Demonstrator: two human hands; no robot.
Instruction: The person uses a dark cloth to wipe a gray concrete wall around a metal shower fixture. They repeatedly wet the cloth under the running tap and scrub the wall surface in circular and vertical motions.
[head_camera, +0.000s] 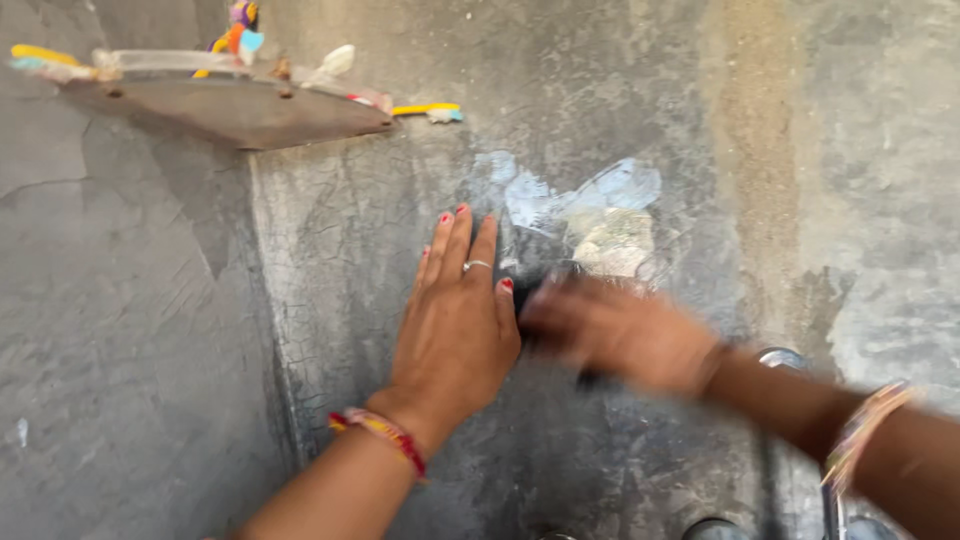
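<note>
The grey cement wall (620, 120), cracked and stained, fills the view, and both hands work at a pale patch of scraped residue (600, 215) near its middle, just right of the inside corner. To scrub well here, I judge that the bracing hand should stay flat and clear of the strokes, while the working hand bears down in short passes across the patch edge, where the residue seems thinnest.

The left hand (455, 325) lies open, fingers together, palm pressed to the wall just below and left of the patch; it holds nothing. The right hand (615, 335) is smeared by motion. Something dark (530, 300) shows at its fingertips, possibly a scrubber, but I cannot tell what it is, nor how tightly the fingers close.

A small corner shelf (240, 110) above carries toothbrushes (425, 110) and bits too blurred to name. Metal tap fittings (785, 358) behind the right wrist are mostly covered or cut off below.
</note>
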